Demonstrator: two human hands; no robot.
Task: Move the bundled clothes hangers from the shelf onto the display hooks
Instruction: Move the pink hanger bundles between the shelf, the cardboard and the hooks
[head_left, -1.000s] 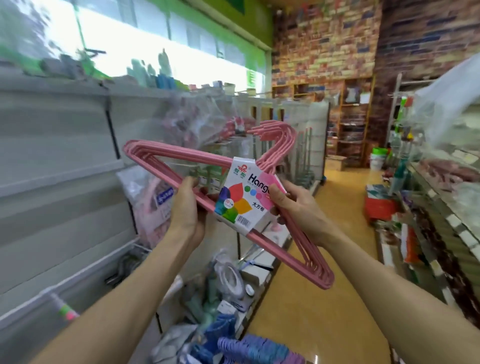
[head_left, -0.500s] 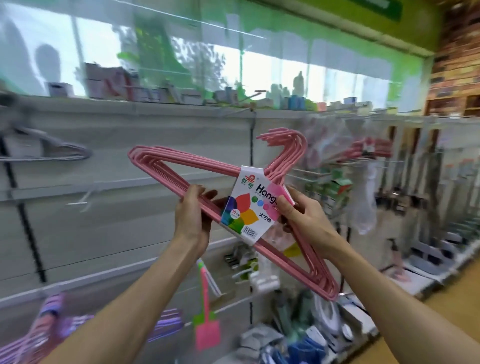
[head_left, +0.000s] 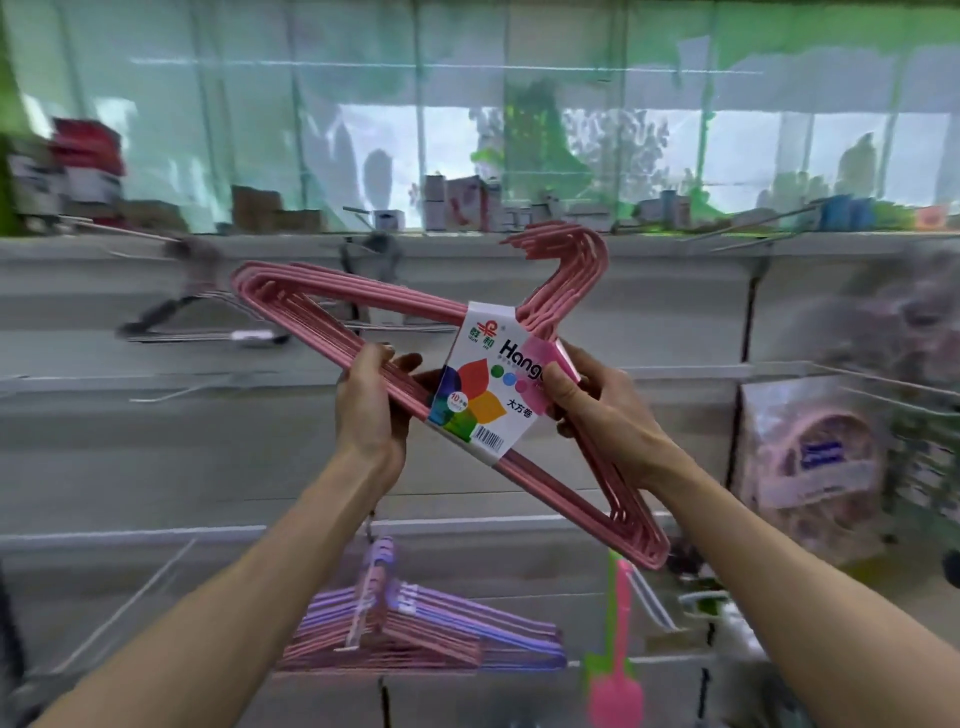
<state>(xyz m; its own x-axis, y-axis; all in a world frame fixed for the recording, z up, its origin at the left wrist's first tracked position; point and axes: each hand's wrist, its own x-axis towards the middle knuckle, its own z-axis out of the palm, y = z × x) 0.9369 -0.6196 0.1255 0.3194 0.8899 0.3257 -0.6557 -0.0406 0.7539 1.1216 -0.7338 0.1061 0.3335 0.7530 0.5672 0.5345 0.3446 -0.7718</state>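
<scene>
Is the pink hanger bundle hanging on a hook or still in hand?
In hand. Left hand and right hand both grip the pink bundle, held tilted in front of the wall, its hooks catching nothing.

Bright, even daylight from the window band (head_left: 467, 130) up top; panes washed out, pale glare w/ a green tint. No hard shadows, just soft shade under the forearms. Heavy motion blur across the background: grey wall panels (head_left: 156, 457), boxes on the top shelf (head_left: 447, 208), bagged goods at right (head_left: 810, 467) all smeared. Sharpest bit is the centre: pink hanger bundle (head_left: 332, 312) and its label (head_left: 488, 395), print partly legible. Wide-angle bend at edges, shelf lines bow, corners soft. Purple hangers (head_left: 415, 629) low down slightly fuzzy.
</scene>
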